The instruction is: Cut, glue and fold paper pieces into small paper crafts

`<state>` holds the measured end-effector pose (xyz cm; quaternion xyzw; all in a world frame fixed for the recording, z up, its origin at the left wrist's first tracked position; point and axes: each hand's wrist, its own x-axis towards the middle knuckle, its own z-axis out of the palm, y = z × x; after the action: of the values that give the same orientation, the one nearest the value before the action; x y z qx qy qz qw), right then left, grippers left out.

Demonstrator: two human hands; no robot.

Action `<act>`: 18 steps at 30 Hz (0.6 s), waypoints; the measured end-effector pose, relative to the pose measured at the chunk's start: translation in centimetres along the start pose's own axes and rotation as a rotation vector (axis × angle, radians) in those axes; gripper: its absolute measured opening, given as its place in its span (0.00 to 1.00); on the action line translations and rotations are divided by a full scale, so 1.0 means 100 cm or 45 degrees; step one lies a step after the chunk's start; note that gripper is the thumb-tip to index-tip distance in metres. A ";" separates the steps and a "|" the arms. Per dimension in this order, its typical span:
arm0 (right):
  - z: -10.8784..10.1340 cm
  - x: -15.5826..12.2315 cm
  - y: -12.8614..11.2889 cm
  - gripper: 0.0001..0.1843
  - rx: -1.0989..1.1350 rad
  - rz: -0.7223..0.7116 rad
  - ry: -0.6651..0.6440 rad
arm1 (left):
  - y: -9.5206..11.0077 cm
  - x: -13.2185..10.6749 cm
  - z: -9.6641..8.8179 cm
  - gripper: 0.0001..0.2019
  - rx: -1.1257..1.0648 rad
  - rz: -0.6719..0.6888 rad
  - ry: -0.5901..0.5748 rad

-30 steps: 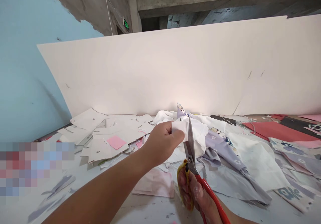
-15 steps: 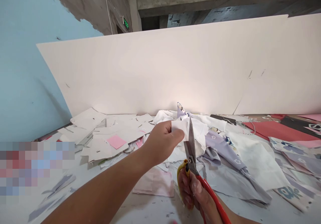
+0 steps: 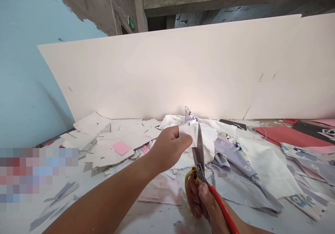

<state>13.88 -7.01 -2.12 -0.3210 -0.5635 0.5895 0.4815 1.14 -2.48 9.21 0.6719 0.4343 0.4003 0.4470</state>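
My left hand (image 3: 167,149) reaches forward and pinches the edge of a small white cloth piece (image 3: 187,131) above the table. My right hand (image 3: 200,202) grips scissors (image 3: 199,153) with red and yellow handles, blades pointing up and nearly closed against that cloth just right of my left fingers. Both hands hover over a heap of white and lilac flowered cloth scraps (image 3: 230,153).
A stack of cut white squares with a pink one (image 3: 120,147) lies to the left. A pale pink piece (image 3: 162,190) lies under my forearm. Red and black sheets (image 3: 290,134) lie at the right. A tall white board (image 3: 183,70) stands behind the table.
The scissor blades have closed a little on the white cloth and my right hand has edged upward. My left hand has stayed in place.
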 end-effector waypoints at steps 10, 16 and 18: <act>-0.001 0.000 -0.001 0.28 0.003 0.032 -0.006 | -0.002 0.000 0.001 0.12 0.012 0.018 0.005; -0.001 0.001 0.000 0.28 0.004 0.030 -0.003 | 0.000 0.000 0.001 0.11 -0.010 0.015 -0.018; -0.002 0.002 0.000 0.28 -0.028 0.029 -0.024 | 0.000 0.000 0.001 0.11 -0.017 0.013 -0.019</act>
<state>13.98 -6.80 -2.11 -0.3272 -0.5709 0.5915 0.4660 1.22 -2.49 9.24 0.6740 0.4249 0.4004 0.4526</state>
